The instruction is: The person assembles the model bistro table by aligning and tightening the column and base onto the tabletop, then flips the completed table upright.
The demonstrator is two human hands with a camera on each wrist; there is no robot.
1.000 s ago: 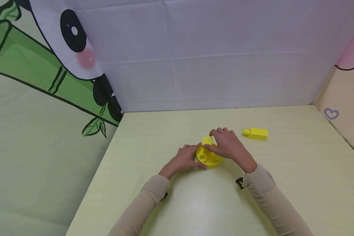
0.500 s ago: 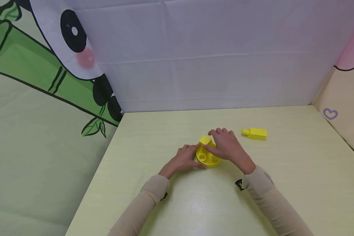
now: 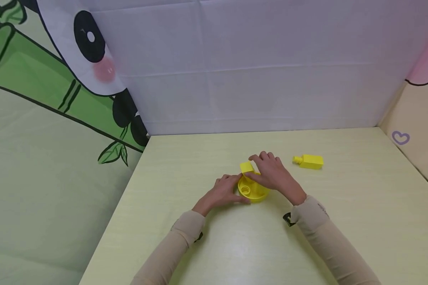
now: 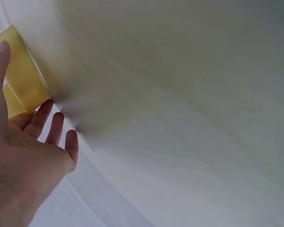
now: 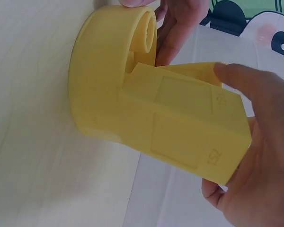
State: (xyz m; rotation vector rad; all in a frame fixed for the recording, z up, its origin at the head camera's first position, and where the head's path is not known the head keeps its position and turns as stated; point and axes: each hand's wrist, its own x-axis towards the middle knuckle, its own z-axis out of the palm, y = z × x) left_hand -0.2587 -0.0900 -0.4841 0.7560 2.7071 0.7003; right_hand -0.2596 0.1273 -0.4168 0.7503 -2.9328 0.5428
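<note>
A round yellow holder [image 3: 255,196] with raised ring sockets inside stands on the table, its wall filling the left of the right wrist view. My left hand [image 3: 222,192] grips its left side, thumb at the front and fingers behind; the left wrist view shows the thumb along the yellow wall [image 4: 26,75]. My right hand [image 3: 274,174] holds a yellow rectangular block [image 5: 189,123] between thumb and fingers. The block leans out from the holder, its lower end at the rim. Right of the hands lies a yellow square bottle-shaped piece [image 3: 309,161] with a round neck pointing left.
The pale wooden table [image 3: 185,158] runs back to a whitish cloth wall [image 3: 256,91]. At the left hangs a cloth [image 3: 32,170] printed with a green bamboo pattern. A cream panel [image 3: 421,130] with a purple heart borders the right side.
The block has turned and shifted slightly left and away, from straight to leaning, together with my right hand. My left hand and the holder stay almost in place.
</note>
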